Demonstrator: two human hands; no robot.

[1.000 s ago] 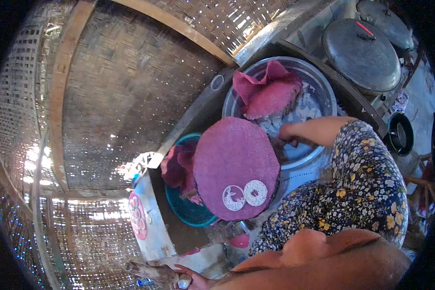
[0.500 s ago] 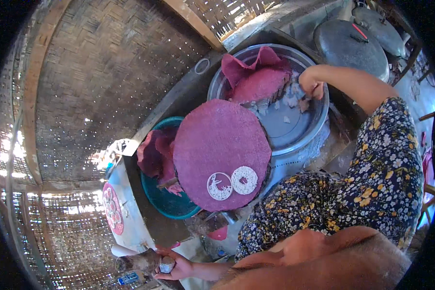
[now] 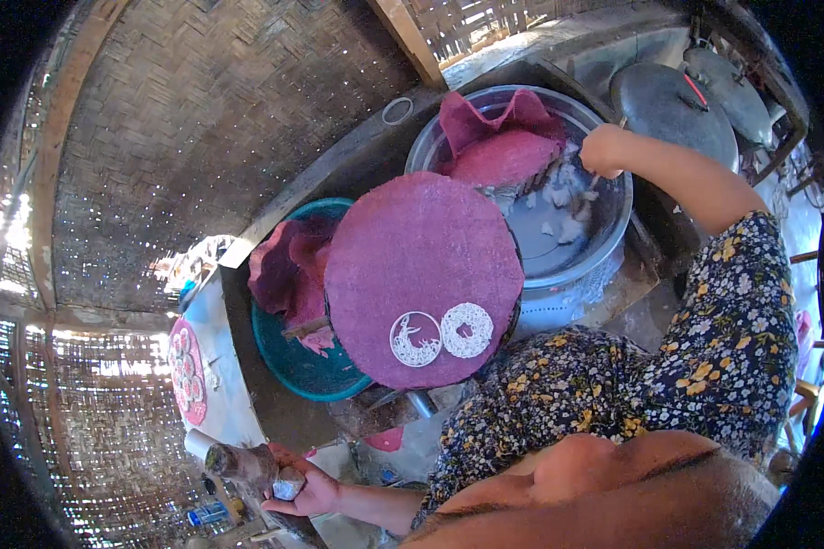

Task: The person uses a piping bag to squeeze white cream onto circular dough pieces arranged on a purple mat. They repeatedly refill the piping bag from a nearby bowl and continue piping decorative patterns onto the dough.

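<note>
I find the metal basin [image 3: 536, 252] at upper right, the pink board [image 3: 421, 247] just beside it, face up, and the green tub [image 3: 325, 380] left of the board. Pink cloth [image 3: 504, 157] lies in the basin. My left hand [image 3: 311, 489], lower left, has fingers closed round a grey knob [image 3: 287, 484] beside a brown block [image 3: 243, 465]. My right hand [image 3: 606, 151], at the basin's right side, has fingers clamped on a stick [image 3: 596, 186] near white lumps [image 3: 558, 196] in the basin.
</note>
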